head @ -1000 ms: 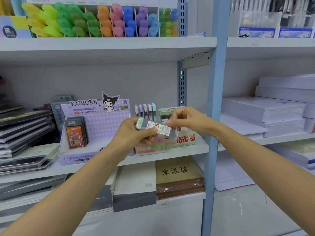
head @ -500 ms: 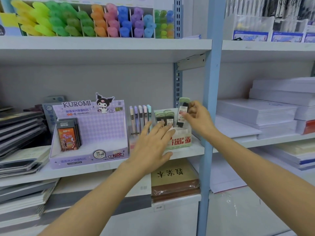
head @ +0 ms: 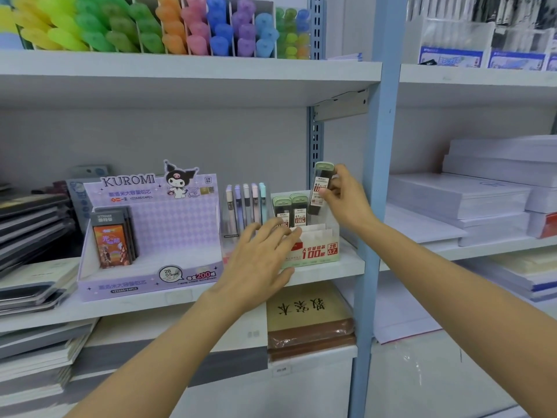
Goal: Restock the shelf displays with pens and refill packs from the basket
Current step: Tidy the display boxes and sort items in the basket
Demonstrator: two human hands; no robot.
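**Refill case poised over the 0.7 box**

Here we are at the middle shelf, and the right hand has a green-capped lead refill case pinched between thumb and curled fingers. The case is near upright, cap at twelve o'clock and tipped a touch toward one. It hangs over the right rear corner of the red-and-white lead display box (the one marked 2B 0.7). Its lower end sits close to the box's dividers, though I can't tell if it touches.

At the case's seven o'clock, two matching refill cases stand upright in the box, side by side.

The left hand is down at the right hand's eight o'clock. Its palm faces down and its fingers are straight and fanned wide, holding nothing. The fingertips lie across the box's front left corner.

At nine o'clock from the box stands a row of pastel mechanical pencils in a clear holder. Further round at nine is the purple Kuromi display carton, with a short stack of orange-fronted packs at its left end.

Up at twelve, bright highlighters fill the top shelf. At three o'clock, past the blue upright post, lie white paper reams. At six, under the shelf, sits a brown-wrapped bundle.
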